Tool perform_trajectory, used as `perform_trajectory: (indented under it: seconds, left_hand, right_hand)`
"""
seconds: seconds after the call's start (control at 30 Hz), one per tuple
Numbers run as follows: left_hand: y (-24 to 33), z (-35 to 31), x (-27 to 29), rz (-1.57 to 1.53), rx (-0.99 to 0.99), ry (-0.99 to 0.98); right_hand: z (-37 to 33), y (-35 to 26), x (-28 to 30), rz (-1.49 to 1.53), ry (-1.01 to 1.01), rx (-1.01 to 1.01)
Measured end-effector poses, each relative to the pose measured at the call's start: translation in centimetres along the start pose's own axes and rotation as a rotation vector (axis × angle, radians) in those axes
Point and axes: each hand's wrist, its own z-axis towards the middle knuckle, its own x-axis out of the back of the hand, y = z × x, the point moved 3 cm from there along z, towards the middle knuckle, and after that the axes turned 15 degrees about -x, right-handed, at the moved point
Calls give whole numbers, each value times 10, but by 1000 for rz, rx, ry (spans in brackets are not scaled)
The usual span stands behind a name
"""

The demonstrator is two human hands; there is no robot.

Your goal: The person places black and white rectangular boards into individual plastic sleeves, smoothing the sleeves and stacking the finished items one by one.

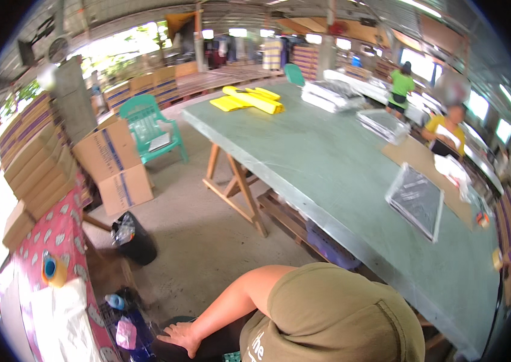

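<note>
My left hand (180,335) rests flat on my dark-trousered leg at the bottom of the view, fingers spread and holding nothing. My bare left forearm runs up to my olive shirt (334,314), which fills the lower middle. My right hand is out of sight. A long grey-green table (328,163) stretches away on my right. A flat plastic-wrapped pack (416,201) lies on it, well beyond my reach.
Yellow folded pieces (249,99) and more wrapped packs (331,95) lie at the table's far end. A black bin (133,238), cardboard boxes (114,166) and a green plastic chair (150,127) stand on the left. A tape roll (54,269) sits on a pink patterned cloth. Two people (445,130) work across the table.
</note>
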Motion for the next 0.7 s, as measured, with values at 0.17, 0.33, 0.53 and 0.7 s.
perform_trajectory:
  seconds: [0.17, 0.33, 0.53, 0.7]
  left_hand:
    - [-70, -90, 17, 53, 210, 56]
    - [-86, -188, 1, 112, 466, 55]
    - [-30, -224, 26, 137, 640, 474]
    - [-31, -235, 17, 167, 796, 330]
  right_hand:
    - [55, -68, -10, 423, -325, 492]
    - [85, -92, -42, 725, -724, 270]
    - [84, -125, -78, 503, -468, 206]
    - [62, -132, -27, 660, -136, 496]
